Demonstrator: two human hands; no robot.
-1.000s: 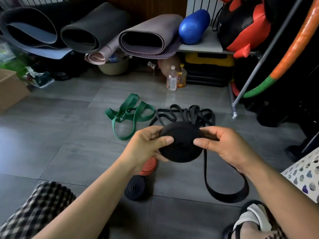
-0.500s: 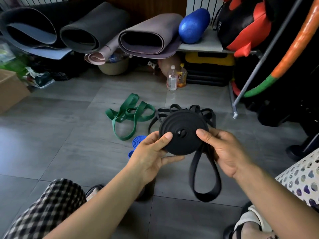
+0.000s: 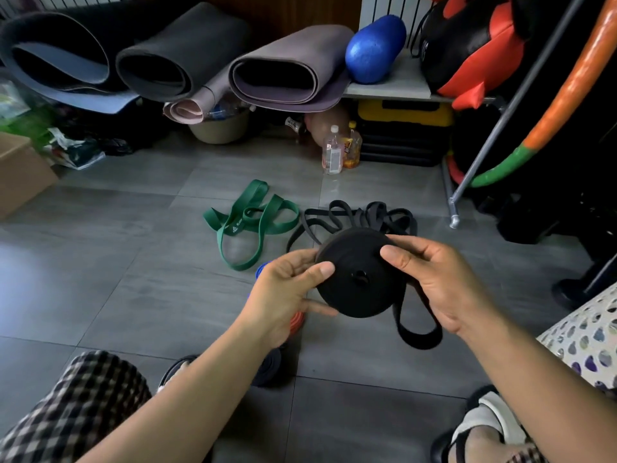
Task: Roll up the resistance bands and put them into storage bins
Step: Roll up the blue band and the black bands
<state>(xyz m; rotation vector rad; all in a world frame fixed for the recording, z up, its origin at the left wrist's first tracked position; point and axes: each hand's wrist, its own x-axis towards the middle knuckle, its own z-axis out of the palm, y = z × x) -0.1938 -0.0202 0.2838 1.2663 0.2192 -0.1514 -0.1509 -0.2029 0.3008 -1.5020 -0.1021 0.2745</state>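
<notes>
Two hands grasp the black band roll (image 3: 355, 295), held above the floor at centre: left hand (image 3: 283, 295) at its 9 o'clock rim, right hand (image 3: 447, 282) at 3 o'clock. Light, soft, springy rubber probably uncoils readily; pinch across the rim, trapping the loose tail (image 3: 415, 339) hanging at 5 o'clock.

No text readable; white print on green band (image 3: 233, 228) illegible.

A purple rolled mat (image 3: 293, 68) lies at twelve o'clock, a blue ball (image 3: 375, 48) at one, a cardboard box (image 3: 20, 172) at nine.
</notes>
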